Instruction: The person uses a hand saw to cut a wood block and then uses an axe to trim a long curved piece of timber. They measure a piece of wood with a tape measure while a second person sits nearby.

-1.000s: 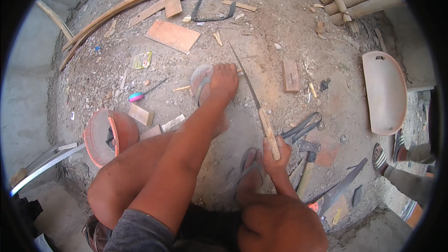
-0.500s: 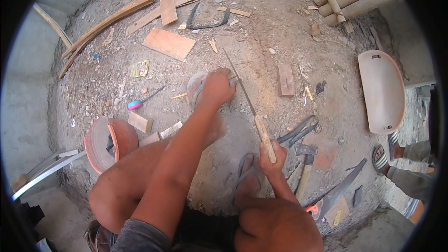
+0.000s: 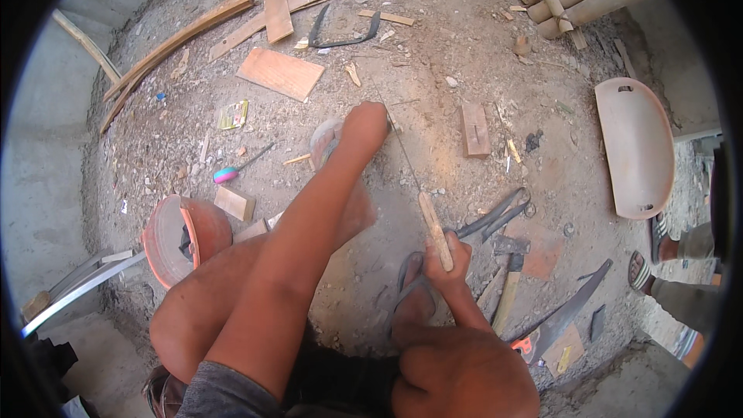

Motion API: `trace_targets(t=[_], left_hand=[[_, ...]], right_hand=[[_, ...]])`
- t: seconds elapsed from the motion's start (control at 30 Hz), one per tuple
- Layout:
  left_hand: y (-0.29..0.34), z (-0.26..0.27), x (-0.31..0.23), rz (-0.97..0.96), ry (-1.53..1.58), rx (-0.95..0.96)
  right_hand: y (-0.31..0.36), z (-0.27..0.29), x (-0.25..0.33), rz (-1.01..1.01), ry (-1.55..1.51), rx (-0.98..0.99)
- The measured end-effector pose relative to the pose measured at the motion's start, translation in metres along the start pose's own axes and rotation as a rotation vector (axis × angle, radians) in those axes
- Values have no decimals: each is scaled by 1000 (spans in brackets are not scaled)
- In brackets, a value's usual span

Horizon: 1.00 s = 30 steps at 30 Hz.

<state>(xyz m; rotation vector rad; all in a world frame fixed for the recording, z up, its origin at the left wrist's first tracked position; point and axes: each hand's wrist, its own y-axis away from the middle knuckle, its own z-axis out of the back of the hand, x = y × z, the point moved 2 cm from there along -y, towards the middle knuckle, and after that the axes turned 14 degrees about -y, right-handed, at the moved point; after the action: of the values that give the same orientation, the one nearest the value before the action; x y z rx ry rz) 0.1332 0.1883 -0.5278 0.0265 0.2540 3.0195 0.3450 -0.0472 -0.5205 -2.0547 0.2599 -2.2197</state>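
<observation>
Wooden-handled and thin-bladed, the saw [image 3: 422,201] lies slanted across the dirt ground [image 3: 433,85], its handle clamped in the fingers of the right hand [image 3: 447,259] just left of the pliers [image 3: 495,217]. The left hand [image 3: 364,128] reaches out to the blade's far end above the pliers, fingers curled together there; what they press on is hidden.
</observation>
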Motion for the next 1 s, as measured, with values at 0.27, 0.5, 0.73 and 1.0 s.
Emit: trace_targets(t=[0.27, 0.5, 0.73, 1.0], left_hand=[[-3, -8, 3, -49, -57, 16], [1, -4, 1, -44, -87, -2], [-1, -3, 2, -20, -14, -17], [-5, -8, 3, 10, -26, -20]], right_hand=[[-1, 4, 6, -37, -8, -13], [4, 15, 15, -63, -38, 22], [17, 24, 21, -30, 56, 29], [-20, 2, 22, -74, 14, -6]])
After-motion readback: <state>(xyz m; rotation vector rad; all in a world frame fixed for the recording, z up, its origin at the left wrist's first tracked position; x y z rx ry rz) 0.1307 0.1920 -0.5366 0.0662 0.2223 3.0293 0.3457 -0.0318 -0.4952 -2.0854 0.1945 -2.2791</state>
